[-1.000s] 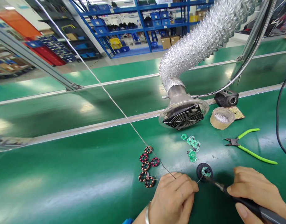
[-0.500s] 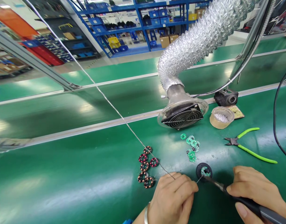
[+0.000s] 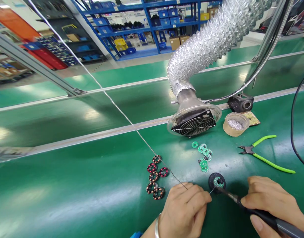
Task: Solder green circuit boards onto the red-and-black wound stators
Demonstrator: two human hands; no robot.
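My right hand (image 3: 273,201) is closed around a soldering iron (image 3: 259,213), whose tip touches the edge of a small green circuit board (image 3: 218,181). That board sits on a round black base (image 3: 211,177) on the bench. Between the pinched fingers of my left hand (image 3: 185,206) runs a strand of solder wire (image 3: 175,178), its short end reaching the board beside the iron's tip. The strand comes down from the upper left. Left of my left hand lie several wound coil rings (image 3: 153,177), some copper-coloured, some red. Beyond the base is a loose cluster of small green boards (image 3: 205,152).
Green-handled cutters (image 3: 251,149) lie on the right. Behind them are a round tub of silvery bits (image 3: 235,125), a sponge (image 3: 252,118) and a black iron holder (image 3: 241,103). A fan hood (image 3: 195,124) on a silver duct overhangs the bench. A black cable (image 3: 292,132) hangs at right.
My left hand has edged slightly right toward the board, and less solder shows beyond its fingertips. The iron and my right hand stay in place.
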